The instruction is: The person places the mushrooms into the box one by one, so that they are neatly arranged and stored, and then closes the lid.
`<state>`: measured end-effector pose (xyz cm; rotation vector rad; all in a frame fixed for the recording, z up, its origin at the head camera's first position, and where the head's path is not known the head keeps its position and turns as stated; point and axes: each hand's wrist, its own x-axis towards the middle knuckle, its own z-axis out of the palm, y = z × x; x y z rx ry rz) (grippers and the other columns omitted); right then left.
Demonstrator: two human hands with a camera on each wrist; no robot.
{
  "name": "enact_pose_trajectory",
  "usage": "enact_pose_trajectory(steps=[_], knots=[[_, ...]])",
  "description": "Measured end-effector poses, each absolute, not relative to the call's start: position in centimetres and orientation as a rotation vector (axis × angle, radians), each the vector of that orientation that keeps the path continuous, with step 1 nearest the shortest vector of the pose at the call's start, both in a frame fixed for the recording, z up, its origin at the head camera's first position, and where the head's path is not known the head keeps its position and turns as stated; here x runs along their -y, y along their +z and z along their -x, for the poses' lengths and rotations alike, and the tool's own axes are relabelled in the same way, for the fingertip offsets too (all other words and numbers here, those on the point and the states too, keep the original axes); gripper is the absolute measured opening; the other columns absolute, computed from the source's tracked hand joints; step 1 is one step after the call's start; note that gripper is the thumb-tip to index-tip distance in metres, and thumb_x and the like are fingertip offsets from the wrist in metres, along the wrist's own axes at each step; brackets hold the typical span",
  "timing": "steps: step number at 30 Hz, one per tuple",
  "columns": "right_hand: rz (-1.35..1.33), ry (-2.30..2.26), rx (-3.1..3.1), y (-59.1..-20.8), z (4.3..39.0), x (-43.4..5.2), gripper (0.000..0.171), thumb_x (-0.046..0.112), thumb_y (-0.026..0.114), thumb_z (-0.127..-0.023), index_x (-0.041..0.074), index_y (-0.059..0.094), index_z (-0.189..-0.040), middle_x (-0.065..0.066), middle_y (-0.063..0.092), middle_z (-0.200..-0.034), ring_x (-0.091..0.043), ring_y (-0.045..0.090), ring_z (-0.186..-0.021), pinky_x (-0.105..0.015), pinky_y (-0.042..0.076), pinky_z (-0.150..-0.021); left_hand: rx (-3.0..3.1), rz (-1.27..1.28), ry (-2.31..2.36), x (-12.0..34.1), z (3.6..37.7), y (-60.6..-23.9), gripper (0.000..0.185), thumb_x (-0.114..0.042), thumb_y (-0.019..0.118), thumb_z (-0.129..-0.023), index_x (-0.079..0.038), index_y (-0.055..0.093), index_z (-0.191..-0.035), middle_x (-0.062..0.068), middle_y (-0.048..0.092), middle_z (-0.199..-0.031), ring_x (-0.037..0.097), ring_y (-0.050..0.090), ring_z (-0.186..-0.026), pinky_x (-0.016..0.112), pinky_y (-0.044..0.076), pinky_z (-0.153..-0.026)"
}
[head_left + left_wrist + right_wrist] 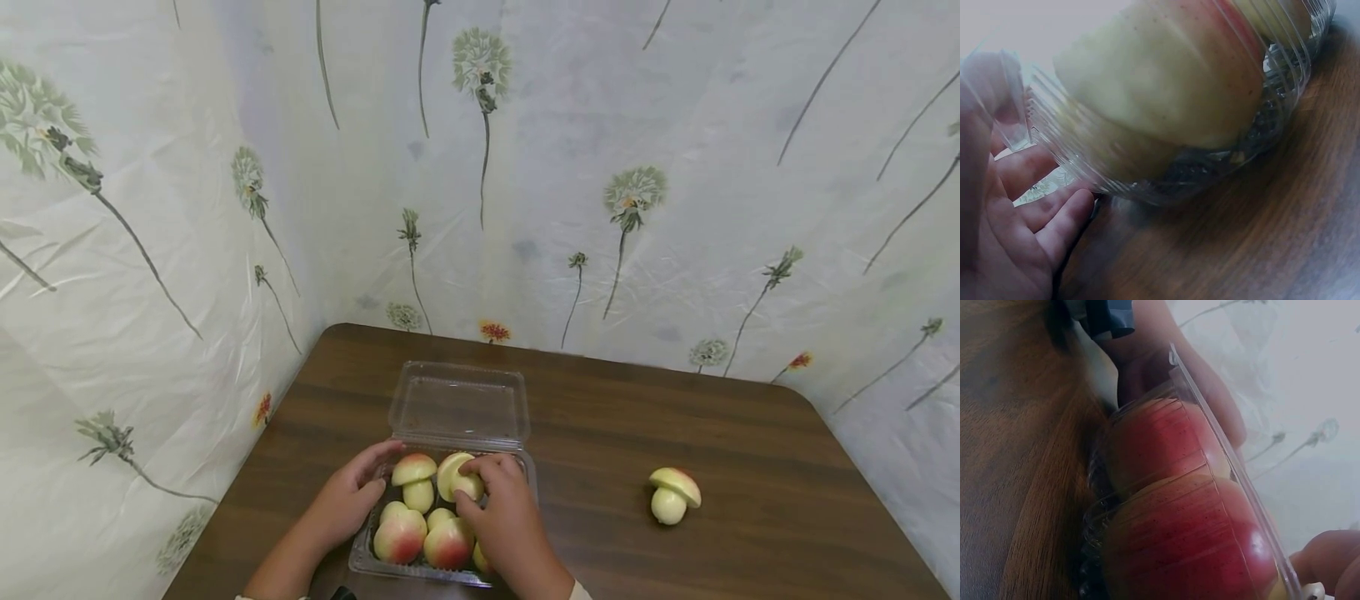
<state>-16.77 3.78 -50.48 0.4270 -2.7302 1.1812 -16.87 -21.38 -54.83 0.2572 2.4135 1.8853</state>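
Note:
A clear plastic clamshell box (528,467) lies with its lid (461,402) laid back. My left hand (347,498) holds the box at its left side; through the left wrist view, the fingers (1063,228) show along the ribbed wall. My right hand (504,512) pinches a yellow mushroom-shaped piece (452,475) between thumb and fingers at the box's back right. Beside it in the box lies another mushroom-shaped piece (413,477) with a red-blushed cap. Two front pieces show red and yellow rounded caps (400,537); one more is partly hidden under the right hand.
One loose mushroom-shaped piece (673,495) lies on the dark wooden table (600,433), to the right of the box. A pale curtain with dandelion prints (555,167) hangs behind the table and along its left side.

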Motion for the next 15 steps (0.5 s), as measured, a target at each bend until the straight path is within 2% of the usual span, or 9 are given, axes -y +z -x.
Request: enact_pose_trajectory(steps=[7, 15], knots=[[-0.462, 1.125, 2.754, -50.54, 16.76, -3.7, 0.02, 0.019, 0.083, -0.087, 0.019, 0.074, -0.104, 0.003, 0.06, -0.112, -0.014, 0.06, -0.102, -0.033, 0.055, -0.085, -2.406, -0.257, 1.894, 21.39, 16.81, -54.93, 0.053, 0.003, 0.046, -0.101, -0.009, 0.05, -0.153, 0.015, 0.049, -0.159, 0.038, 0.055, -0.14, 0.023, 0.046, -0.108], [-0.503, 1.048, 2.76, -50.8, 16.78, -3.63, 0.018, 0.02, 0.083, -0.085, 0.02, 0.073, -0.1, 0.005, 0.058, -0.107, -0.014, 0.062, -0.1, -0.033, 0.056, -0.084, -2.428, -0.23, 1.87, 21.46, 16.91, -54.99, 0.053, 0.002, 0.047, -0.102, -0.012, 0.052, -0.153, 0.009, 0.051, -0.159, 0.035, 0.049, -0.146, 0.02, 0.042, -0.11]])
